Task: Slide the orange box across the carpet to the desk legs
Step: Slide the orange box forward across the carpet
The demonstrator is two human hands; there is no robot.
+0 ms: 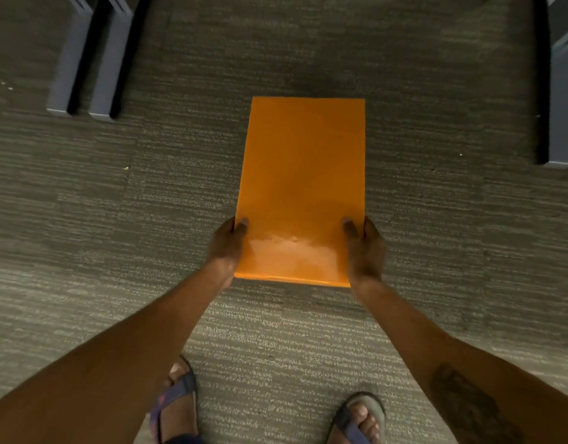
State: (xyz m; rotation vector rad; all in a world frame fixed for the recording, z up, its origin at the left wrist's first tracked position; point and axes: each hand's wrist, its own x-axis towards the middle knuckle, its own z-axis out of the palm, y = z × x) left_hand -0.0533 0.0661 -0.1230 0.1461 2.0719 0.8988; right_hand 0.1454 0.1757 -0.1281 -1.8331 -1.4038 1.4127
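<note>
The orange box [301,184] is a plain, flat-topped rectangle lying lengthwise away from me on the grey carpet [180,187]. My left hand [226,248] clasps its near left side, thumb on top. My right hand [365,251] clasps the near right side the same way. Both arms are stretched forward and down. Two grey desk legs [84,62] stand side by side at the far left, and another desk leg [562,104] stands at the far right edge. The box's far end lies between them, short of the left pair.
My two feet in sandals [177,402] [359,418] stand on the carpet at the bottom of the view. Small bits of debris [125,168] dot the carpet at the left. Open carpet stretches beyond the box under the desk.
</note>
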